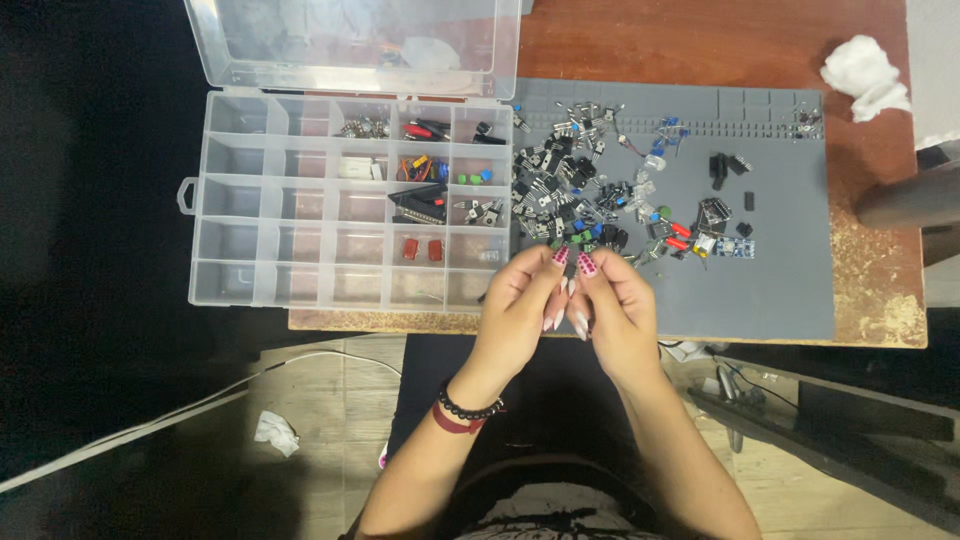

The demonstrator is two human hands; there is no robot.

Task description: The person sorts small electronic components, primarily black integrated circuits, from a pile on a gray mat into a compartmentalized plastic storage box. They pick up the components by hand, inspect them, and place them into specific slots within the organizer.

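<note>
A home electronics bench: loose components (600, 200) on a grey work mat (780, 290), beside a compartment organiser (240, 200).

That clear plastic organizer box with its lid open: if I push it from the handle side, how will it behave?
The organizer box probably slides easily: it looks thin-walled and most compartments are bare, so likely light. Its open lid stands up at the far edge, so a hard push might make it flap or tip backward. Small loose parts in the compartments would likely rattle or hop over the dividers.

The organizer box (300, 200) is clear glossy plastic, the mat (780, 290) at 3 o'clock looks like matt grey rubber, and the wooden table (880, 290) is worn rough along its edge.
</note>
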